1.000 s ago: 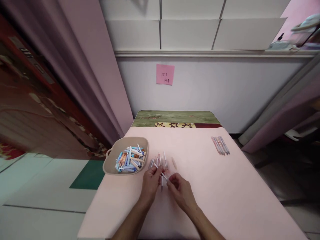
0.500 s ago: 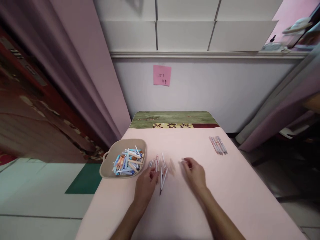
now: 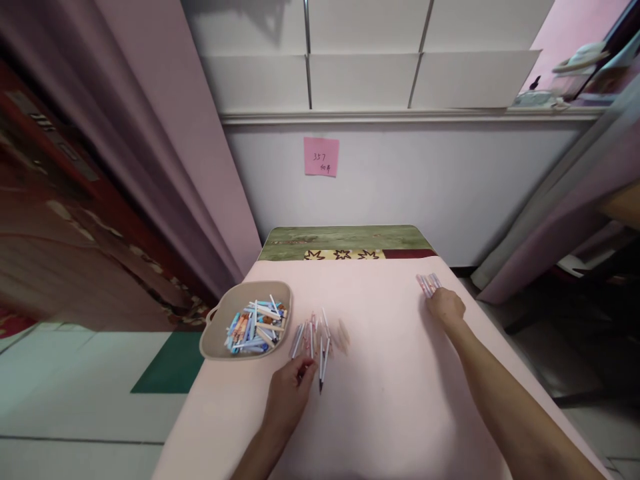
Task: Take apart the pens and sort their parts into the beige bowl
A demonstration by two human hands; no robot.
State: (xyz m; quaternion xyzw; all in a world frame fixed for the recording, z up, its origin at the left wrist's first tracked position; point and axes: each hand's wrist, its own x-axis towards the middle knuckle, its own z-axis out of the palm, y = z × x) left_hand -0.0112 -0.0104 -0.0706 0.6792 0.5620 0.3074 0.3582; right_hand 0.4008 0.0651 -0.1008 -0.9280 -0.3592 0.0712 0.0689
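Left of the loose pens (image 3: 311,333), the basket (image 3: 213,335) holds more; the left hand (image 3: 293,387), fingers curled, touches their near end, grip unclear. Above them, the pink note (image 3: 321,157) reads "357". Far right of them, the right hand (image 3: 447,307) covers the lengthwise pen row's (image 3: 427,284) near end, its hold hidden.

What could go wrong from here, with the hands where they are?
The right hand hides the near ends of the neat pen row, so it might knock them out of line.
The left hand sits close against the loose pens, some of them overlapping; a small sideways move could scatter them.
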